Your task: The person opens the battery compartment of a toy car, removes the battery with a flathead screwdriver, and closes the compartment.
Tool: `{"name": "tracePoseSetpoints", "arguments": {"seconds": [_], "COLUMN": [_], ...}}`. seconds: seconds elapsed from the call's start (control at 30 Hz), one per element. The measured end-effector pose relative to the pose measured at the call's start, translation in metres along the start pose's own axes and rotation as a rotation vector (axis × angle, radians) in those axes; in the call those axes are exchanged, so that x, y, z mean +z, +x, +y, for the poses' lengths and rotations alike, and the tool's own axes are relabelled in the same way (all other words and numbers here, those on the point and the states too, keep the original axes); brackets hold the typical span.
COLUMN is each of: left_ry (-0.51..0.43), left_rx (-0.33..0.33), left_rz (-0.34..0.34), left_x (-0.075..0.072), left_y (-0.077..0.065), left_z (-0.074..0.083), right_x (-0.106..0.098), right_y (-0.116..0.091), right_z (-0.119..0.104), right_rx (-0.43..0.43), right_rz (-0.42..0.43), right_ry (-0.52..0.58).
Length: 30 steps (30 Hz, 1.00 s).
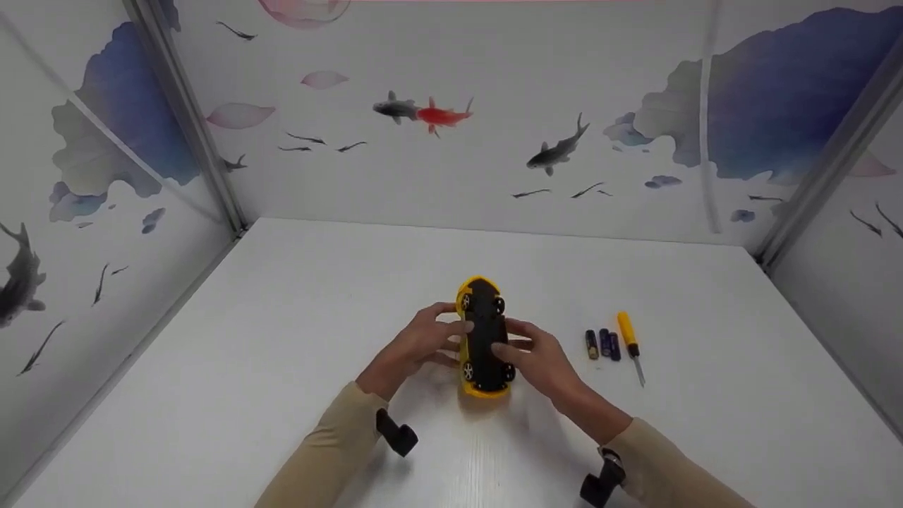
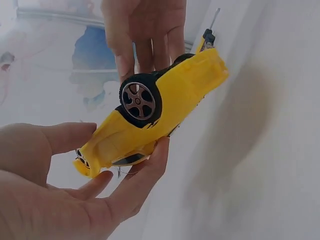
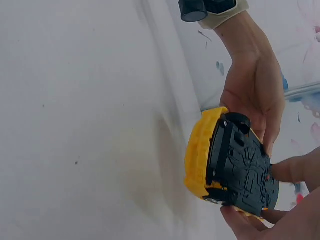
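Both hands hold a yellow toy car above the table, its black underside turned up toward the head camera. My left hand grips the car's left side, thumb on the edge of the underside and fingers beneath the body. On the opposite side my right hand grips it, thumb on the black base. In the left wrist view the yellow body and a spoked wheel show between the hands. The right wrist view shows the moulded black underside; the roof is hidden there.
Right of the hands, several small batteries lie on the white table. Beside them is a screwdriver with a yellow handle, its tip pointing toward the near side. White panels with painted fish enclose the table at the back and sides.
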<state>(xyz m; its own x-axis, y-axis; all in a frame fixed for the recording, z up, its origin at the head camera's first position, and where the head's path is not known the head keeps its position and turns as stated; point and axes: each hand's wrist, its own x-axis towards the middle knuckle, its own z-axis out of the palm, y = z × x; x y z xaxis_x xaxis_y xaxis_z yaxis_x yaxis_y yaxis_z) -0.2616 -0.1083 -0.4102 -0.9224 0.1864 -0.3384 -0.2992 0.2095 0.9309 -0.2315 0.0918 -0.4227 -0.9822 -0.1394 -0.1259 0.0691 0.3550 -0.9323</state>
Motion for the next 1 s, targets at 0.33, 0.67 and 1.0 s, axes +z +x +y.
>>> {"name": "tracePoseSetpoints", "arguments": {"seconds": [0.33,0.67,1.0], "left_ry": [-0.083,-0.137,-0.2], "left_rx": [0.072,0.004,0.006], "left_rz": [-0.05,-0.048,-0.103], "left_x": [0.003,0.012,0.014], "left_y": [-0.012,0.0,0.005], "left_z": [0.002,-0.017,-0.022], "right_x": [0.011,0.008,0.008], "right_y": [0.004,0.004,0.004], "right_z": [0.006,0.01,0.008], "right_rx": [0.009,-0.019,-0.086], "right_rz": [0.015,-0.01,0.002], "right_ry": [0.0,0.203,0.188]}}
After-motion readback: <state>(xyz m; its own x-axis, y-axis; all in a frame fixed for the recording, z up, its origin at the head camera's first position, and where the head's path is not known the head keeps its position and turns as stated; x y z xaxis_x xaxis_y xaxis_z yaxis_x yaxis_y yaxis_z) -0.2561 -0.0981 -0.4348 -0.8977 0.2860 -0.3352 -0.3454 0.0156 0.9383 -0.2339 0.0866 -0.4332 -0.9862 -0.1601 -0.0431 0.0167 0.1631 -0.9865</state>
